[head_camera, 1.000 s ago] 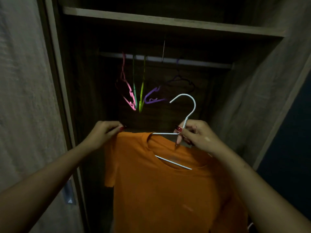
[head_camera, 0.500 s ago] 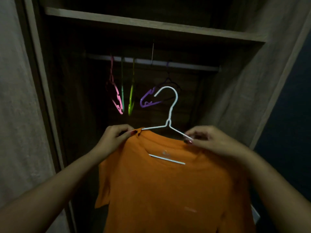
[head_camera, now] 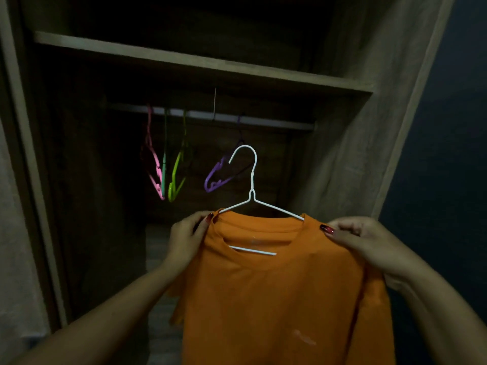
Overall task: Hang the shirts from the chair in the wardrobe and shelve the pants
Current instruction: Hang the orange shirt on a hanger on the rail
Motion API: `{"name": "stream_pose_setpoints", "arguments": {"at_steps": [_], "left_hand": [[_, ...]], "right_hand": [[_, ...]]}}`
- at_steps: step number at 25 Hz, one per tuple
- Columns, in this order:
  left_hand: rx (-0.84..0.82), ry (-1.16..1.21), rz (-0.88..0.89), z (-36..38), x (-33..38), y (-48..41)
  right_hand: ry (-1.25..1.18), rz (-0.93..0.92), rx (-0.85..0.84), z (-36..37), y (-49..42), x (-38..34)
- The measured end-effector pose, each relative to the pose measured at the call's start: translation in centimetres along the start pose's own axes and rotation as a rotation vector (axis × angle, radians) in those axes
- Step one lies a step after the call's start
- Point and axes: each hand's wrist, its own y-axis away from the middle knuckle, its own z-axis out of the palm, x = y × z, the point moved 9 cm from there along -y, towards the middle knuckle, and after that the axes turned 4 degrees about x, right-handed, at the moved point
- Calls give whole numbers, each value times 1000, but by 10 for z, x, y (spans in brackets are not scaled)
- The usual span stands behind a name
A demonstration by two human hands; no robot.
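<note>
An orange T-shirt (head_camera: 276,299) hangs on a white wire hanger (head_camera: 252,191) in front of the open wardrobe. The hanger's hook points up, below the rail (head_camera: 263,119), and its bottom bar shows through the neck opening. My left hand (head_camera: 185,238) pinches the shirt's left shoulder next to the collar. My right hand (head_camera: 369,246) pinches the right shoulder. The shirt's lower part runs out of the frame.
On the rail hang empty hangers: pink (head_camera: 154,164), teal (head_camera: 164,167), lime green (head_camera: 177,177) and purple (head_camera: 220,177). A wooden shelf (head_camera: 184,59) runs above the rail. The wardrobe's side panel (head_camera: 355,127) stands at the right and a door frame (head_camera: 29,154) at the left.
My right hand let go of the hanger's neck and moved out to the shirt's right shoulder. The shirt now sits squarely on the hanger with the hook upright.
</note>
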Motion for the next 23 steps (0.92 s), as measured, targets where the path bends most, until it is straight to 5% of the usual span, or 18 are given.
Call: {"name": "stream_pose_setpoints", "arguments": {"at_steps": [5, 13, 23], "left_hand": [[-128, 14, 6, 46, 28, -3], [-317, 377, -192, 66, 70, 1], [-244, 374, -274, 16, 30, 6]], "right_hand": [[-106, 72, 202, -25, 1, -24], [238, -48, 615, -27, -78, -64], [372, -39, 682, 5, -165, -13]]}}
